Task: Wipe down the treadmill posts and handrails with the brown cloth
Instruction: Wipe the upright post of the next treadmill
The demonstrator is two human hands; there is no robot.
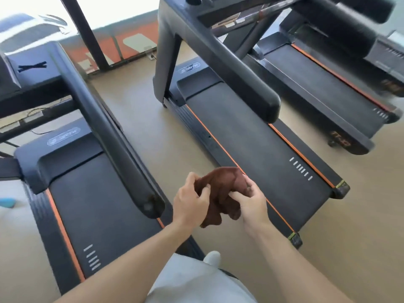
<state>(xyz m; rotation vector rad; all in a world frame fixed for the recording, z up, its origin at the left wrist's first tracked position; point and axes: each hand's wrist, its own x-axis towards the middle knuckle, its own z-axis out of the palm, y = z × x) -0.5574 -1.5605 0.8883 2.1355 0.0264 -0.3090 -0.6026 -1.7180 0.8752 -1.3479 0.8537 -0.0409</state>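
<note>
1. to the left of your grip, the left treadmill's handrail (113, 136) slopes down, its rounded end just beside your left hand.
2. your left hand (190, 204) pinches the brown cloth (220, 193) at its left edge, fingers closed on it.
3. the cloth hangs bunched between both hands, above the floor (153, 132).
4. your right hand (251, 204) grips the cloth's right side, fingers curled into it.
5. beyond your grip to the right, the middle treadmill's handrail (247, 79) stands well apart.
</note>
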